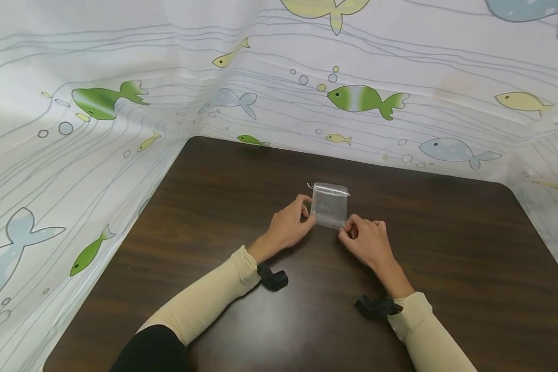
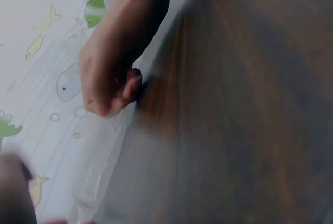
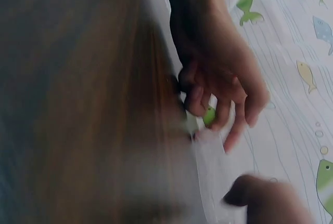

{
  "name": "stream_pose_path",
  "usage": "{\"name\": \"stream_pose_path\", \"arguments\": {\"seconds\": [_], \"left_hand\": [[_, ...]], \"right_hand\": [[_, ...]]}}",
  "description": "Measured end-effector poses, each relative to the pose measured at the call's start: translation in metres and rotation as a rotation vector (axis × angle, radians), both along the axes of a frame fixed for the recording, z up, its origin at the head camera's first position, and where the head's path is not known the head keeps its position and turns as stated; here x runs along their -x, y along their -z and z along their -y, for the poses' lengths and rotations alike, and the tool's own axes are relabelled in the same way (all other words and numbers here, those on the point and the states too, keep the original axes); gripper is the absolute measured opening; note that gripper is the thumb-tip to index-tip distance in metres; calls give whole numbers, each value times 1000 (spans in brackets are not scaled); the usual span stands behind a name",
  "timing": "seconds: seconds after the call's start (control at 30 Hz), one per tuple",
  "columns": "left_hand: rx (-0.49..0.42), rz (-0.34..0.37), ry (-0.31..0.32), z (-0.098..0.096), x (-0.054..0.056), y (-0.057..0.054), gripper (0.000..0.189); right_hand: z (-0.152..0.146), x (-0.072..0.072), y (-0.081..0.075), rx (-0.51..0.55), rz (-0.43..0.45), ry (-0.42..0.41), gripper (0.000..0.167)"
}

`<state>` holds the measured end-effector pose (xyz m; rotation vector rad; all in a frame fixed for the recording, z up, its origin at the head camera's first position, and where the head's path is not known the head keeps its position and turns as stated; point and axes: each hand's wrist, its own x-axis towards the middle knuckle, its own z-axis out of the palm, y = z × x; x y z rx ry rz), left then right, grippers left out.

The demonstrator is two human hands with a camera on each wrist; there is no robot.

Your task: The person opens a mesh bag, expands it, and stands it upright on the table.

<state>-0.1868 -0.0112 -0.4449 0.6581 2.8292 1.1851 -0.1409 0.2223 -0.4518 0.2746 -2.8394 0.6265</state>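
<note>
A small sheer white drawstring pouch point(image 1: 331, 206) is stretched between both hands, its white cord near the far end. At the pouch's left edge, my left hand point(image 1: 290, 222) holds the side between thumb and bent fingers. My right hand point(image 1: 366, 238) pinches the near right corner, with the other fingers curled in. Seen from the left wrist, the right hand point(image 2: 112, 68) grips one end of the translucent pouch point(image 2: 99, 167). From the right wrist, the left hand point(image 3: 223, 63) has its fingertips at the pouch's other end point(image 3: 216, 177).
The dark brown wooden table point(image 1: 260, 320) carries a bright reflection near its front. White curtain with fish prints point(image 1: 279, 62) surrounds the back and sides. Black wrist mounts point(image 1: 273, 278) sit at both cream sleeves point(image 1: 209, 294).
</note>
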Motion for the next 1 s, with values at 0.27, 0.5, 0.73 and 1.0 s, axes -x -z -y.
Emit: {"name": "stream_pose_path", "arguments": {"seconds": [0.27,0.5,0.73,1.0], "left_hand": [[-85,167,-112,-1,12,-7,34],[-121,181,-104,-2,17,-5,22],[-339,107,-39,-2,19,0,16],[-459,46,12,0,18,5,14]], "right_hand": [[-5,7,-1,215,79,126,49],[-6,11,-1,292,136,79,46],[-11,15,2,492,79,44,23],[1,7,-14,679,-21,-13,11]]}}
